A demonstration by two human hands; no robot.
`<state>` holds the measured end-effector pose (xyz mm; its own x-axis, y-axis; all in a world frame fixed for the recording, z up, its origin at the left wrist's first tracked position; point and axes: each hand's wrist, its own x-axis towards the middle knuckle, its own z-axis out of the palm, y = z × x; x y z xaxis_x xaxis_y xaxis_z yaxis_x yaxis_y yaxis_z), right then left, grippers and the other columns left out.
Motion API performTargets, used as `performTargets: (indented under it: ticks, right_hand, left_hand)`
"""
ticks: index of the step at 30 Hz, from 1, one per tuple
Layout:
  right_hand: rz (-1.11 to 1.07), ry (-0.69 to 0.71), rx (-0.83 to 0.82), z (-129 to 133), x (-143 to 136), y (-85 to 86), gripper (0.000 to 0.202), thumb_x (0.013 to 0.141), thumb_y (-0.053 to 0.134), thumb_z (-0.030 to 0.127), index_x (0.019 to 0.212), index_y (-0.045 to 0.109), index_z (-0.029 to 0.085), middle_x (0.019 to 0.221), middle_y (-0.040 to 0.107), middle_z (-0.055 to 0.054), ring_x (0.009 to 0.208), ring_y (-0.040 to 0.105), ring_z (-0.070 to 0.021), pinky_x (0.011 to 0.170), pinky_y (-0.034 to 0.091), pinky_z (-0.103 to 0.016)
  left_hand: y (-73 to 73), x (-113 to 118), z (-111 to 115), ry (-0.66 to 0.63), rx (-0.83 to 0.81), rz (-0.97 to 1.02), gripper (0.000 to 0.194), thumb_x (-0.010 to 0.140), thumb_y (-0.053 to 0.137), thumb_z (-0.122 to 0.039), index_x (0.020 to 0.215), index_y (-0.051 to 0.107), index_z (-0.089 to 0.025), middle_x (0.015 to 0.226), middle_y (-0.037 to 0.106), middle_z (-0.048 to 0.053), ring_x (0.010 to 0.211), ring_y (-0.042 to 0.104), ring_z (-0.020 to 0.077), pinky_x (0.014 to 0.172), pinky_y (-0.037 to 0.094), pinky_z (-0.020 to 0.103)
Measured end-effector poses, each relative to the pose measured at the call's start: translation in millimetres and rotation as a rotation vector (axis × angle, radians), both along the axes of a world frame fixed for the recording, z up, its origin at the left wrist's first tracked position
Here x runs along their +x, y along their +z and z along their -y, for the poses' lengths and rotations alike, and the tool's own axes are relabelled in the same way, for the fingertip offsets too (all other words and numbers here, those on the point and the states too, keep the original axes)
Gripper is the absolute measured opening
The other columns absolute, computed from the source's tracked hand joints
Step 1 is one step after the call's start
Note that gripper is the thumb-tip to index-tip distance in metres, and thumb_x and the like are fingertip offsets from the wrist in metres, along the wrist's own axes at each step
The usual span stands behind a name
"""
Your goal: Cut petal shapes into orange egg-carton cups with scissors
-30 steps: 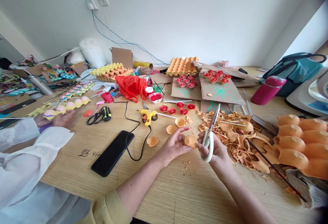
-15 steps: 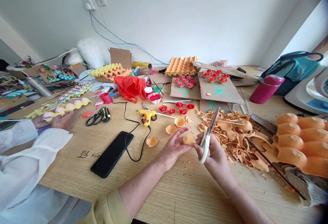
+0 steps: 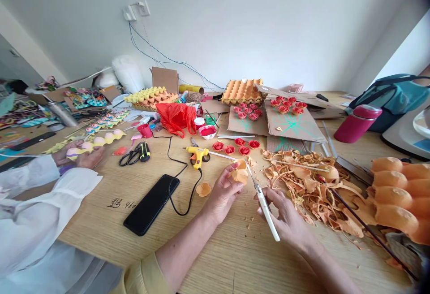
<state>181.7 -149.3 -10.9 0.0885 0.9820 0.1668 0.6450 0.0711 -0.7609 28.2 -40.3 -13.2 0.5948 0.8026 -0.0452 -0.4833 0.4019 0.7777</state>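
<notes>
Between the fingers and thumb of my left hand [image 3: 223,195] is an orange egg-carton cup [image 3: 239,176] cut into petals. My right hand [image 3: 284,215] grips white-handled scissors [image 3: 265,206], their blades pointing up and away beside the cup. Whether the blades touch the cup I cannot tell. One flat cut flower piece [image 3: 203,189] lies on the table left of my left hand. Behind my hands sit several red-painted flowers [image 3: 244,150]. A heap of orange carton scraps [image 3: 309,186] lies to the right of the scissors.
A yellow glue gun [image 3: 198,156] and its cord lie near a black phone [image 3: 151,204]. Uncut egg carton [image 3: 393,195] stands at right, before a pink bottle [image 3: 358,123]. Cardboard [image 3: 292,128] holds more red flowers. At left, a co-worker's hands [image 3: 88,157] hold a painted carton strip.
The cup in my left hand has been lifted and turned. The scissors have swung from pointing up-right to up-left, towards the cup. The view has shifted slightly.
</notes>
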Motion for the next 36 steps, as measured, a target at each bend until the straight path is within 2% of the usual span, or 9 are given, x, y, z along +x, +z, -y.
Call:
performTargets:
  ticks: [8,13,19,26,31,36]
  right_hand:
    - [0.025,0.071,-0.122,3,-1,3.4,0.029,0.094,0.046,0.048,0.081,0.049,0.022,0.088,0.062,-0.005,0.088,0.056,-0.0251,0.079,0.043,-0.038]
    - [0.041,0.094,-0.159,1,-1,1.7,0.027,0.094,0.045,0.046,0.081,0.045,0.022,0.089,0.062,-0.005,0.093,0.058,-0.0271,0.08,0.044,-0.039]
    - [0.176,0.096,-0.044,-1,0,-2.1,0.019,0.095,0.049,0.038,0.085,0.048,0.023,0.089,0.063,-0.006,0.09,0.057,-0.0261,0.082,0.043,-0.04]
    - [0.294,0.103,0.062,-2,4,-6.9,0.022,0.093,0.054,0.035,0.08,0.042,0.023,0.08,0.059,-0.003,0.077,0.054,-0.0231,0.08,0.042,-0.041]
    - [0.182,0.144,0.059,0,3,-0.2,0.021,0.095,0.05,0.037,0.08,0.044,0.023,0.088,0.062,-0.006,0.085,0.057,-0.0248,0.086,0.043,-0.042]
    - [-0.025,0.213,-0.032,1,3,1.9,0.024,0.097,0.044,0.044,0.088,0.05,0.022,0.091,0.061,-0.007,0.09,0.057,-0.0251,0.079,0.047,-0.037]
  left_hand:
    - [5.6,-2,2,0.037,-0.009,0.016,0.056,0.066,0.084,-0.019,0.118,0.063,-0.026,0.092,0.063,-0.002,0.074,0.05,0.0079,0.072,0.04,0.022]
    - [4.2,-2,1,0.03,0.053,0.031,0.051,0.069,0.083,-0.019,0.116,0.064,-0.025,0.093,0.064,-0.001,0.079,0.052,0.0094,0.073,0.04,0.023]
    - [0.1,-4,-2,0.04,0.173,-0.004,0.043,0.072,0.082,-0.021,0.112,0.066,-0.025,0.1,0.066,0.0,0.09,0.055,0.0115,0.083,0.039,0.024]
    - [1.1,-6,-5,0.007,0.277,-0.041,0.033,0.074,0.081,-0.022,0.103,0.066,-0.021,0.102,0.063,0.001,0.093,0.055,0.0126,0.087,0.039,0.025]
    - [2.0,-7,-4,-0.032,0.278,-0.046,0.033,0.072,0.081,-0.022,0.101,0.064,-0.021,0.095,0.062,-0.001,0.088,0.054,0.0117,0.085,0.039,0.024]
    - [-0.8,-6,-2,-0.045,0.257,-0.041,0.033,0.073,0.08,-0.021,0.101,0.062,-0.021,0.089,0.062,-0.002,0.083,0.054,0.0105,0.082,0.039,0.024]
